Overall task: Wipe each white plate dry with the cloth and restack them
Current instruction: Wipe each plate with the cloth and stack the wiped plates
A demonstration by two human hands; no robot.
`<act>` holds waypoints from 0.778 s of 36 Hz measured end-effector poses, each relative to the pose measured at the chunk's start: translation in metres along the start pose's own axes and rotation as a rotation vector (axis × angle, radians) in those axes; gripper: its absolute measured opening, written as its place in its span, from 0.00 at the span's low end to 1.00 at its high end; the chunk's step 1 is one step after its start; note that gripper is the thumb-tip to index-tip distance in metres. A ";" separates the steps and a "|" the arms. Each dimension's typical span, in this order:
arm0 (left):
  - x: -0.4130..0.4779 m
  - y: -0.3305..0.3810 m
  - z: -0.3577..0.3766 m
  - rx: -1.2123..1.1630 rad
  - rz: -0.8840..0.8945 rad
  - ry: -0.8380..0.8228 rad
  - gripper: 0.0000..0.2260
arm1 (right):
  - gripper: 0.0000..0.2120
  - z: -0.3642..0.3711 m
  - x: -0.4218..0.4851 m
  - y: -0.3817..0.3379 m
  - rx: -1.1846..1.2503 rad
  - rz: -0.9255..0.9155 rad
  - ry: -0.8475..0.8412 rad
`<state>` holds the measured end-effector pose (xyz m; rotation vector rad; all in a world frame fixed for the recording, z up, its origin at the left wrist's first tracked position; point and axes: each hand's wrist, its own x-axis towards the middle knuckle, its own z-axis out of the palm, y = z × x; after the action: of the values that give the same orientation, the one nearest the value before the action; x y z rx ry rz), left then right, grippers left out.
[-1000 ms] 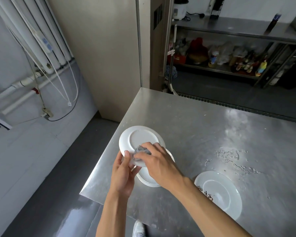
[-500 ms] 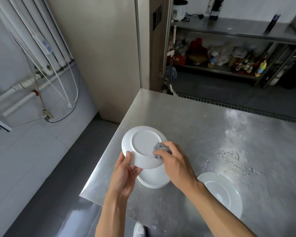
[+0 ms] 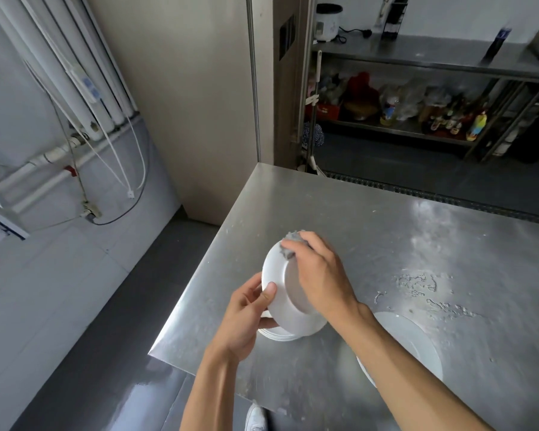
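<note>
One tilted plate [image 3: 277,272], underside facing the camera, is pinched by left fingers [image 3: 269,291] while right fingers [image 3: 299,244] clutch the cloth [image 3: 292,235].

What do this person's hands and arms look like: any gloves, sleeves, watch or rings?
Both are bare. The left hand and right hand wear no gloves, and no ring shows on the visible fingers. Both forearms are uncovered to the frame's edge, so no sleeve is seen; neither wrist carries a watch or band. A white shoe shows below.
</note>
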<state>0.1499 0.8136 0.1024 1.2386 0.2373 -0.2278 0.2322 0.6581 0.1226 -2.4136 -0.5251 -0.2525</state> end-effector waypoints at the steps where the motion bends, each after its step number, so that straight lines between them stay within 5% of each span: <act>1: 0.000 0.000 0.002 -0.006 0.011 0.024 0.14 | 0.21 0.002 -0.001 -0.005 0.007 -0.036 -0.018; 6: 0.003 -0.001 0.007 -0.133 0.052 0.190 0.13 | 0.17 0.015 -0.018 -0.020 0.010 -0.227 -0.128; 16: -0.002 -0.004 -0.022 -0.342 0.076 0.402 0.13 | 0.19 0.025 -0.045 -0.018 -0.016 -0.285 -0.089; 20: -0.008 0.003 -0.037 -0.401 0.098 0.369 0.15 | 0.24 0.024 -0.050 0.000 0.060 -0.146 -0.009; 28: -0.021 0.003 -0.039 -0.291 -0.001 0.186 0.17 | 0.17 0.002 -0.035 0.011 0.125 0.008 0.096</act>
<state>0.1292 0.8527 0.0997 0.9706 0.4169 -0.0748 0.2055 0.6402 0.1043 -2.2697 -0.4741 -0.3209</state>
